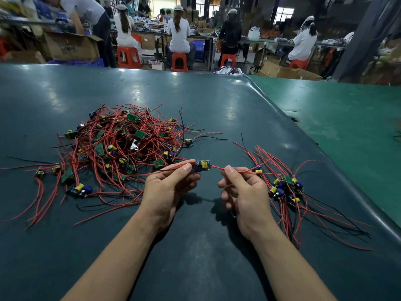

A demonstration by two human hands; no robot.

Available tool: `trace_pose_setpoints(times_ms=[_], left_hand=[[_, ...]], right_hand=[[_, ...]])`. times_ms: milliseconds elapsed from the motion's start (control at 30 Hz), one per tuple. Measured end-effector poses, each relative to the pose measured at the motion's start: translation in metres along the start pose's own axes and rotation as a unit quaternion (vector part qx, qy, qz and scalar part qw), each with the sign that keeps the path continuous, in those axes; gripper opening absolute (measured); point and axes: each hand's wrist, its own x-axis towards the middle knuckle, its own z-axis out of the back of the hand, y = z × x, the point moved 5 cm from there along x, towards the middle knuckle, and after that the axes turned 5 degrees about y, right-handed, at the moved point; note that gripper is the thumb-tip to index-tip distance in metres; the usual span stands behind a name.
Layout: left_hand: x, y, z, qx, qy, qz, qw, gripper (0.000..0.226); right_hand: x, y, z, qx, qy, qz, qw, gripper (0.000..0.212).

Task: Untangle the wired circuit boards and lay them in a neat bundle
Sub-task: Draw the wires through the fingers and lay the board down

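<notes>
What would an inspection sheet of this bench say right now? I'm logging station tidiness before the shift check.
Surface: dark green mat, glossy, small specks near the far edge.
Job's things: tangled pile left; sorted bundle right; one circuit board held above the mat.
Clutter: nothing seen.
Hands: left hand pinches the board's end; right hand pinches its red wire.
Cables: loose red and black leads trail off both heaps.
Surroundings: workers on orange stools, cardboard boxes.
</notes>
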Motion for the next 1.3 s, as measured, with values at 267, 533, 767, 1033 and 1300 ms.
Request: trace_pose_setpoints(times_ms=[267, 533, 767, 1033, 1300], left_hand=[[-0.005, 0.000, -0.002, 0.057, 0.013, -0.046, 0.997, 0.021], [-0.005, -0.001, 0.009, -0.104, -0.012, 0.009, 0.994, 0.010], [-0.009, -0.006, 0.005, 0.102, 0.027, -0.011, 0.994, 0.019], [-0.023, 0.002, -0.020, 0.279, 0.183, -0.002, 0.943, 0.023], [-0.023, 0.005, -0.022, 0.298, 0.218, -0.005, 0.929, 0.014]], right_hand=[[-0.011, 0.003, 0.005, 0.008, 0.005, -0.016, 1.000, 0.020], [-0.019, 0.004, -0.017, -0.159, 0.102, 0.072, 0.979, 0.012], [-0.011, 0.000, -0.016, -0.128, 0.104, 0.023, 0.986, 0.020], [-0.011, 0.003, -0.011, -0.057, 0.114, 0.015, 0.992, 0.017], [0.008, -0.004, 0.002, 0.038, -0.042, 0.018, 0.998, 0.032]])
